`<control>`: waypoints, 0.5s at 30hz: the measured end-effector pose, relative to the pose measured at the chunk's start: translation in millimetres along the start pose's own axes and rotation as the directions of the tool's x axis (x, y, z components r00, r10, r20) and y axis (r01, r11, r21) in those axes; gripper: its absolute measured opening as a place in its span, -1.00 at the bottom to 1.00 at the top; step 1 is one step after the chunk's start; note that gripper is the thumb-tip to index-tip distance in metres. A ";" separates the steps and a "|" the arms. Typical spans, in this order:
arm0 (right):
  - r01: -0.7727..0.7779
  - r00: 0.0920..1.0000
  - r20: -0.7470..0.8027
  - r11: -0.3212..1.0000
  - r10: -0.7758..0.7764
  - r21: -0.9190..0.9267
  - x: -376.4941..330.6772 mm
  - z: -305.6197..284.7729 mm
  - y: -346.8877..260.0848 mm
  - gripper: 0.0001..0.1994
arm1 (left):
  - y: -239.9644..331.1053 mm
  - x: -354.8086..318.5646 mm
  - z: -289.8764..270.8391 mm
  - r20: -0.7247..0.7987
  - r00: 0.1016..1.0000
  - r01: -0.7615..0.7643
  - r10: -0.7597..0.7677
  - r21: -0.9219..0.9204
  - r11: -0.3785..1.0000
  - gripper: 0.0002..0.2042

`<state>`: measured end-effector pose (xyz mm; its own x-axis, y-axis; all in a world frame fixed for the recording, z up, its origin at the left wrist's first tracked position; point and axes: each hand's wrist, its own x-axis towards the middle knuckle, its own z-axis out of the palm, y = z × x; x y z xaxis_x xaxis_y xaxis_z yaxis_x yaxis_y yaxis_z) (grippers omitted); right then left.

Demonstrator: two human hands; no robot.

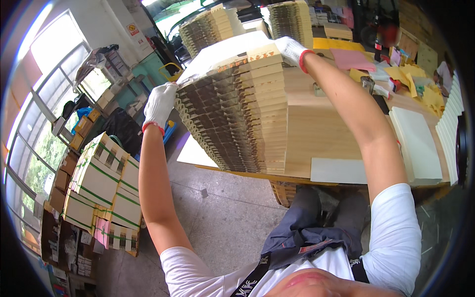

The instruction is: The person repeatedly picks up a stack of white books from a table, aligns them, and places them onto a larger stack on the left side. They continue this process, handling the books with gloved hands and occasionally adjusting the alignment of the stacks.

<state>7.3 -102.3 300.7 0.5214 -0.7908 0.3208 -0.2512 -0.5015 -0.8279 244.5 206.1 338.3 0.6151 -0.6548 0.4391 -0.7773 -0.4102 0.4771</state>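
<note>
Here a tall fanned stack of flat cardboard sheets [237, 109], brown and cream with printed edges, leans on the near left part of a wooden worktable [316, 128], its lower end at the table's front edge. The stack's long axis runs from about six o'clock up to twelve o'clock, tilting away from the person, and the sheets step back like shingles so that the printed edges face roughly nine o'clock.

The left hand [160, 105], in a white glove with a red cuff, presses flat against the stack's side at nine o'clock; its fingers lie together. The right hand [292, 49], gloved the same way, grips the top corner at about one o'clock with fingers curled over the edge, though how tightly I cannot tell.

As a judgement, the stack looks gathered and is being squared or steadied, not yet bundled: no strap shows around it.

At eight o'clock, on the floor, stand strapped bundles [104, 183] with green bands. At three o'clock lie pale boards [418, 141], and further stacks [292, 20] rise at twelve o'clock.
</note>
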 end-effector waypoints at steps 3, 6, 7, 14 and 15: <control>0.220 0.975 0.021 0.946 -0.221 -0.239 12.1 -14.7 5.0 -0.32 | -1.8 11.3 -1.7 0.007 1.000 -0.007 0.007 -0.003 1.000 -0.51; 0.094 0.991 -0.085 0.986 -0.106 -0.136 -19.9 -7.7 -12.4 -0.24 | -2.8 8.4 7.3 -0.224 0.960 -0.140 0.169 0.138 0.980 -0.52; 0.160 0.982 -0.087 0.982 -0.170 -0.104 -26.4 -16.6 -2.1 -0.34 | 10.2 -0.3 21.7 -0.402 0.850 -0.316 0.339 0.126 0.940 -0.53; 0.248 0.948 -0.153 0.948 -0.280 -0.200 -182.4 -37.0 121.2 -0.55 | 138.6 -156.6 160.3 -0.491 0.530 -0.815 0.691 -0.520 0.256 -0.50; 0.191 0.967 -0.128 0.962 -0.218 -0.196 -214.0 -34.5 150.1 -0.58 | 162.0 -183.5 187.9 -0.344 0.546 -0.743 0.764 -0.620 0.251 -0.46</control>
<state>-170.0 -20.5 123.7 0.4544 -0.7008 0.5499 -0.3018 -0.7019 -0.6452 -19.1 140.5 191.9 -0.2128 -0.4522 0.8662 -0.5706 0.7771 0.2655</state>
